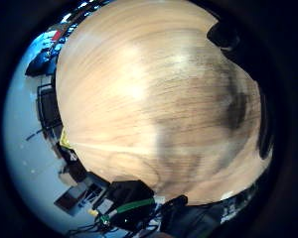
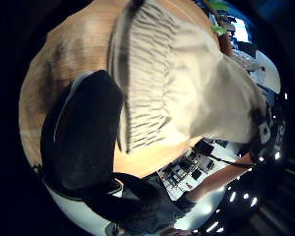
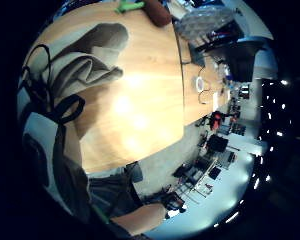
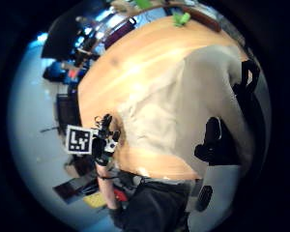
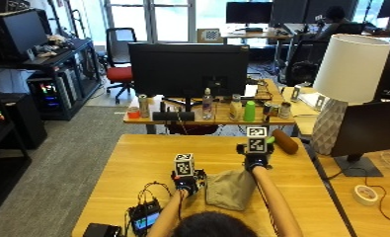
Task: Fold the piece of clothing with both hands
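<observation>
1. On the wooden table [image 5: 148, 163], in front of the person, lies the piece of clothing [image 5: 230, 190], a beige garment already gathered into a small, thick bundle between the two forearms.
2. The left hand [image 5: 186, 183] is at the left edge of the garment. In its thumb side palm view the ribbed hem [image 2: 147, 83] is just beside a dark finger, but I cannot tell if the fingers pinch it or only rest near it.
3. The right hand [image 5: 255, 162] is at the far right corner of the garment; whether its fingers are curled on the cloth, I also cannot tell.
4. I judge that a fold is in progress and the task is rather advanced.
5. The next move probably calls for both hands to bring one edge over the other evenly and then to flatten the bundle.
</observation>
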